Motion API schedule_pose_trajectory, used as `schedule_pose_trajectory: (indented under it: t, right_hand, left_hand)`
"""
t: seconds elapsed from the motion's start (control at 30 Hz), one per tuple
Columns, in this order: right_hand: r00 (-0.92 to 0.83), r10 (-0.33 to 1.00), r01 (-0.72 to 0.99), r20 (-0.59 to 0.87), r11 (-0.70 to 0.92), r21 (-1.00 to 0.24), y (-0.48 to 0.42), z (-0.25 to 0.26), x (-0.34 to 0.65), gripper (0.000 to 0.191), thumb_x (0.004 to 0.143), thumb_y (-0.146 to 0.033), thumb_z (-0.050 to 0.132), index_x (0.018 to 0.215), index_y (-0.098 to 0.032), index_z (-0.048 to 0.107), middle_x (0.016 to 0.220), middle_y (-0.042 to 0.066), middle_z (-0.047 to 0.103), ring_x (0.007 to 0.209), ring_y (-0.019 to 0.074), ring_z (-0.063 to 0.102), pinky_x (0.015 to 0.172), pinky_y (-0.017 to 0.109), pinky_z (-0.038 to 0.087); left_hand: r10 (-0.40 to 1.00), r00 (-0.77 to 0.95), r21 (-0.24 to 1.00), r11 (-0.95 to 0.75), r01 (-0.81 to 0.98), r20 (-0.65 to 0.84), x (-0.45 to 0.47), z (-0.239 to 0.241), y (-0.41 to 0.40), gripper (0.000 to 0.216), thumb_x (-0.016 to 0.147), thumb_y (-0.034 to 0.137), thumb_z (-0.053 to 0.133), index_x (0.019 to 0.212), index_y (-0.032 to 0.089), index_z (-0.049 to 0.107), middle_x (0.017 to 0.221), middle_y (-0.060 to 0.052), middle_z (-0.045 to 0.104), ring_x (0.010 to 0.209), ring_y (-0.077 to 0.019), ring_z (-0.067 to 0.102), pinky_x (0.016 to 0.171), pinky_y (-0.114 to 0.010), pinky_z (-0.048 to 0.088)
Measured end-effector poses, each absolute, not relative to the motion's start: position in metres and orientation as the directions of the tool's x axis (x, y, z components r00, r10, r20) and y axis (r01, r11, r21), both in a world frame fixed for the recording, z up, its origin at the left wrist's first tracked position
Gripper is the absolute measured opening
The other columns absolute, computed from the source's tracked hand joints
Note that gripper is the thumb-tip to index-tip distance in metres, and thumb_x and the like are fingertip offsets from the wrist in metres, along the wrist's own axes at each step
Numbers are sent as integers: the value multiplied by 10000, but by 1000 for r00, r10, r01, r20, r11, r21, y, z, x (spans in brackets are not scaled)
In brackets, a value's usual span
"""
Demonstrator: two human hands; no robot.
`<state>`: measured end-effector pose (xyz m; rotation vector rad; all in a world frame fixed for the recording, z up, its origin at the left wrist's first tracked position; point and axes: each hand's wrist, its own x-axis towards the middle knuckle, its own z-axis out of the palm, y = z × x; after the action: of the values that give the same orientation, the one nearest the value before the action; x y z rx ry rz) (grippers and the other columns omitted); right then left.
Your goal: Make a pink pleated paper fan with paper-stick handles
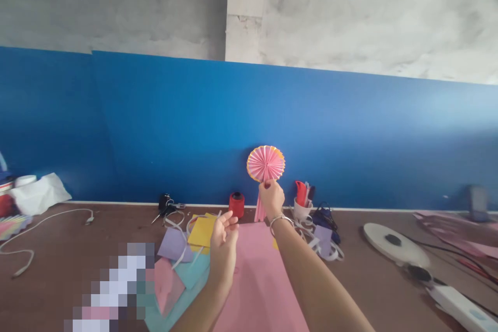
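A round pleated paper fan [266,164], pink with a yellow rim, stands upright in front of the blue panel. My right hand [272,198] is closed around the fan just below its disc, and pink strips hang down under the fist. To the left, my left hand [224,238] is raised with its fingers apart and slightly curled, holding nothing. Below both hands lies a large pink sheet [260,264]. Yellow paper [201,232], purple paper [175,245] and teal paper [192,270] lie beside my left hand.
A red spool [236,205] stands behind my left hand. A white cup [302,210] with red-handled scissors and pens is right of the fan. Keys [166,206], a white cable [62,212], a round white disc [395,244] and a power strip [465,306] lie farther out.
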<state>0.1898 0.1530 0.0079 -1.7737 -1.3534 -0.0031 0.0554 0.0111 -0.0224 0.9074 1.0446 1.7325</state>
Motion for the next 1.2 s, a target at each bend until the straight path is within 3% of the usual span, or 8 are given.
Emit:
schedule_pose_trajectory:
  t: [0.3,0.73,1.2]
  right_hand:
    - [409,804,802,432,-91,-590,166,-19,192,222,842,-320,440,890,-183,608,927,62,648,805,171,599,632,249,340]
    - [337,847,865,412,-107,-489,163,-15,197,198,854,-261,435,921,-186,605,869,66,665,820,184,625,651,260,346]
    - [329,868,882,371,-143,-449,157,-24,205,301,817,-422,495,937,-170,606,868,90,660,827,208,628,677,275,376]
  left_hand:
    - [925,-364,926,-228,-300,110,53,-19,11,342,647,188,564,987,166,587,978,-78,616,910,-195,581,812,-323,419]
    - [928,-360,934,-206,-292,92,55,-18,9,267,628,183,572,891,168,616,904,-60,645,884,-201,596,792,-317,429]
    - [925,-375,940,-185,-288,67,54,-16,7,241,632,168,549,862,181,621,897,-53,653,870,-193,591,767,-305,431]
